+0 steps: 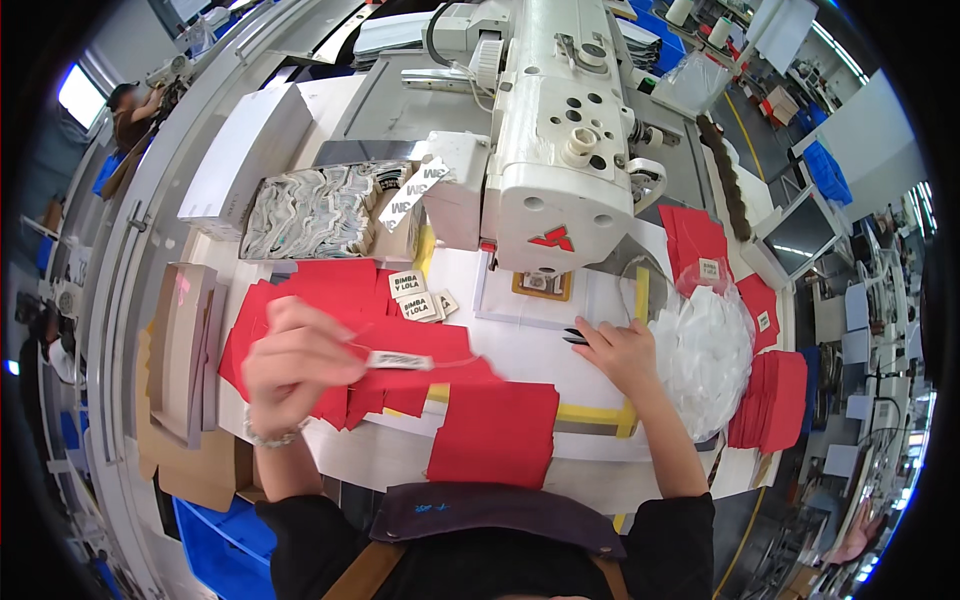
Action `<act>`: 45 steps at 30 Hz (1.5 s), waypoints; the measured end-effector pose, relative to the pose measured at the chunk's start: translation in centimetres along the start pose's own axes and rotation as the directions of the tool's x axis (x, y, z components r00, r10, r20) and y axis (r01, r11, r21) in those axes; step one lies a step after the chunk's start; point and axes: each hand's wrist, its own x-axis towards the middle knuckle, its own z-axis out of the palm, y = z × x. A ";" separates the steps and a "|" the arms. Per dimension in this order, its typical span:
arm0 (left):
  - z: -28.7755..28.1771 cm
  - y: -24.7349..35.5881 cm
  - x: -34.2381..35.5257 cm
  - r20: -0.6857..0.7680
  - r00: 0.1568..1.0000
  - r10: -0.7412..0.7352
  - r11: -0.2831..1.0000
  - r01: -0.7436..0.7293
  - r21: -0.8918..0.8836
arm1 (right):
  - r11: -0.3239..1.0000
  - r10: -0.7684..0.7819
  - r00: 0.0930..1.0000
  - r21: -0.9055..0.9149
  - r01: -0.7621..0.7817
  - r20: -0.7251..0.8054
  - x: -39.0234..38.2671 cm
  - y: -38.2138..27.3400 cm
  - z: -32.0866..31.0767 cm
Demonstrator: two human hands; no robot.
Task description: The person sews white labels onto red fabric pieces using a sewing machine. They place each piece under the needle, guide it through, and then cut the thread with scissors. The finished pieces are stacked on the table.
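My left hand (300, 362), smeared by motion, pinches a red fabric piece (455, 373) over the left part of the work surface. A white label (400, 361) sits on that piece, with a loose thread trailing by it. Closed round a small black pointed tool (575, 337), my right hand (618, 355) rests just right of the sewing machine's front; most of the tool is hidden by the fingers. Between the hands lie a small stack of cream labels (410, 285) and a flat red fabric square (495, 430). More red pieces (335, 280) spread under my left hand.
A white sewing machine (560, 190) stands ahead, a small framed plate (542, 284) beneath its head. At left are a box of bundled labels (310, 215) and an open carton (185, 350). White plastic pieces (705, 360) and stacked red fabric (768, 400) lie right.
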 end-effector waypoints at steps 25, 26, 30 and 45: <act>-0.2 -2.1 -4.2 -0.012 0.953 -0.304 0.801 0.262 0.539 | 0.872 0.430 0.900 0.228 -0.434 0.071 -4.2 -4.7 -2.6; 0.7 -2.4 -3.7 0.017 0.955 -0.295 0.818 0.243 0.521 | 0.868 0.458 0.886 0.180 -0.462 0.066 -4.6 -4.1 -3.0; 4.1 -3.2 -2.1 0.124 0.961 -0.248 0.871 0.165 0.463 | 0.822 0.567 0.816 -0.010 -0.569 0.117 -6.4 -0.7 -5.0; 10.1 -3.2 -0.1 0.290 0.952 -0.099 0.935 -0.011 0.355 | 0.853 0.521 0.826 -0.174 -0.492 0.216 -8.5 1.2 -3.9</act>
